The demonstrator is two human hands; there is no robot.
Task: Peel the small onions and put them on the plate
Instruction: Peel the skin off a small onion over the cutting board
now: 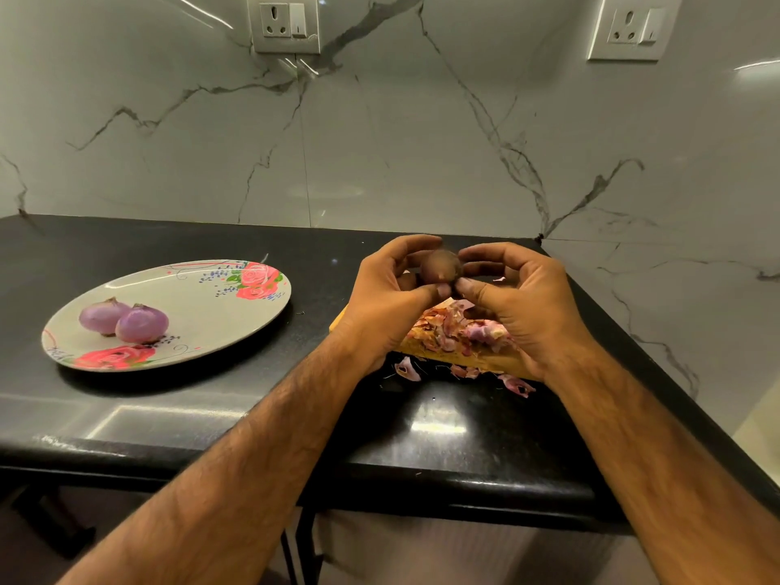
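Note:
A small brown-skinned onion (441, 267) is held up between both hands above a yellow wooden board (426, 346). My left hand (386, 295) grips it from the left with curled fingers and thumb. From the right, my right hand (513, 299) pinches its lower edge with thumb and fingertips. A pile of reddish onion skins (456, 329) lies on the board beneath the hands. To the left, a flowered plate (211, 308) carries two peeled purple onions (124, 320) side by side.
The black counter (169, 415) ends in a front edge close to me and a corner at the right. Loose skin scraps (513, 384) lie on it before the board. A marble wall with two sockets (283, 22) stands behind.

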